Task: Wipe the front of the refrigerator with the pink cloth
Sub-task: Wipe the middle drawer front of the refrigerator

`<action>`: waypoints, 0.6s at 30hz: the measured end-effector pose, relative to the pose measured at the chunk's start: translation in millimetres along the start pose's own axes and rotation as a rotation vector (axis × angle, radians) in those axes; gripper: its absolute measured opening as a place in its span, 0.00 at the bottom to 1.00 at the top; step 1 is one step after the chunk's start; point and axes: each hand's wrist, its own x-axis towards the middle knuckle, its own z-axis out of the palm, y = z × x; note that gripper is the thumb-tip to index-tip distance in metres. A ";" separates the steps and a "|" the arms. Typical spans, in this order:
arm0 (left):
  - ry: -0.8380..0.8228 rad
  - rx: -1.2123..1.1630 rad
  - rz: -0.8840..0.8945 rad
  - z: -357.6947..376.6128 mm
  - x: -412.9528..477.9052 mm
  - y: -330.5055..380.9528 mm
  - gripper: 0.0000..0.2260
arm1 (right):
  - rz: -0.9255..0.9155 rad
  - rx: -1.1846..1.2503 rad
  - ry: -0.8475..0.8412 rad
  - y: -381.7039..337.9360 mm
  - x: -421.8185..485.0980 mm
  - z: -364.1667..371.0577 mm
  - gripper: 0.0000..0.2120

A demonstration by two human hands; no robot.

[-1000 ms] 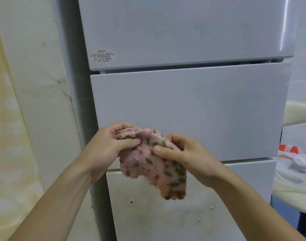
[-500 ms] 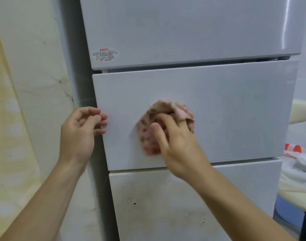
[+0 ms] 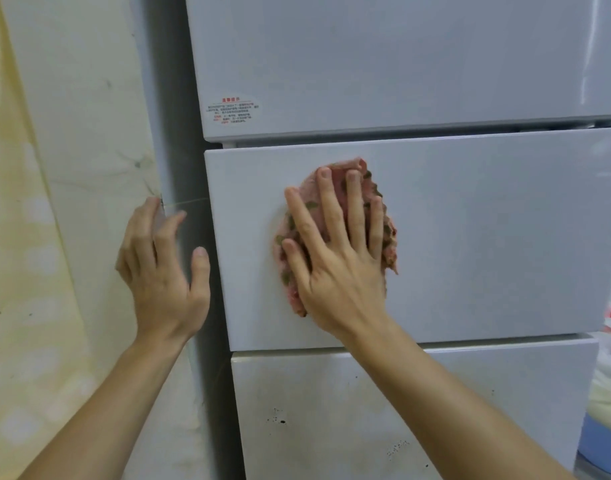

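Head view: the pink cloth (image 3: 389, 244), bunched between both hands a second ago, now lies flattened against the middle panel (image 3: 487, 237) of the refrigerator (image 3: 401, 64). The right hand (image 3: 335, 268) presses it there with straight, splayed fingers. The left hand (image 3: 162, 268) has let go and hangs relaxed and empty by the refrigerator's left side. Wiping has evidently only begun, and the speckled lower panel (image 3: 366, 410) looks untouched.

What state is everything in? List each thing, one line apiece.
top door: shut.
middle drawer: shut.
bottom drawer: shut, speckled with dark spots.
pink cloth: pressed flat against the middle drawer.
right hand: fingers straight, pressing the pink cloth.
left hand: open, holding nothing, beside the middle drawer's left edge.
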 end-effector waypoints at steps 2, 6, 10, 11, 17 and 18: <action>0.013 0.003 0.026 4.7 -4.0 -3.5 0.24 | -0.011 -0.015 -0.002 -12.2 13.2 3.8 0.29; 0.073 -0.037 0.055 6.3 -4.9 -8.1 0.25 | -0.024 -0.049 0.001 -29.9 19.6 13.6 0.32; 0.111 -0.005 0.091 7.2 -4.8 -18.0 0.27 | -0.209 -0.032 -0.056 -34.6 -32.4 29.3 0.32; 0.108 0.016 0.087 7.4 -5.5 -20.8 0.28 | -0.254 -0.047 -0.082 -33.6 -50.4 32.8 0.31; 0.115 0.109 0.094 11.2 -6.7 -27.2 0.30 | -0.361 -0.122 -0.151 -19.7 -77.5 36.2 0.31; 0.122 0.119 0.096 11.8 -7.5 -28.1 0.30 | -0.350 -0.113 -0.128 -20.8 -64.3 34.7 0.31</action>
